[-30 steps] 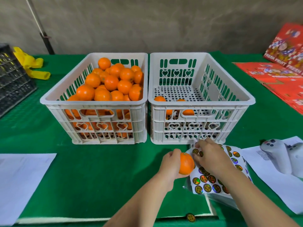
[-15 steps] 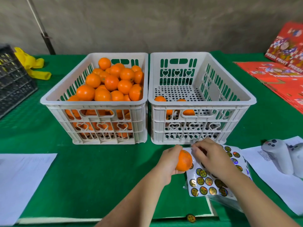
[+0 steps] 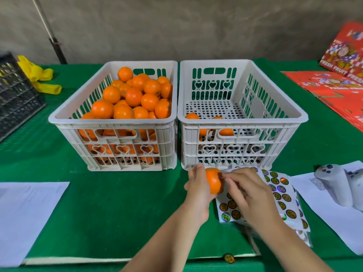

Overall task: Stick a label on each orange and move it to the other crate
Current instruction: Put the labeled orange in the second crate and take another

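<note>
The green tabletop [image 3: 117, 213] spreads under both hands. Beyond the left hand stands the full crate [image 3: 113, 122], heaped with fruit; straight ahead of the right hand is the nearly empty crate [image 3: 242, 122] with two oranges at its near wall. Under the right hand lies the sticker sheet [image 3: 279, 195]. The left hand [image 3: 198, 190] grips an orange [image 3: 213, 180] just in front of that crate, and the right hand [image 3: 248, 191] has its fingertips pinched against the orange's side.
</note>
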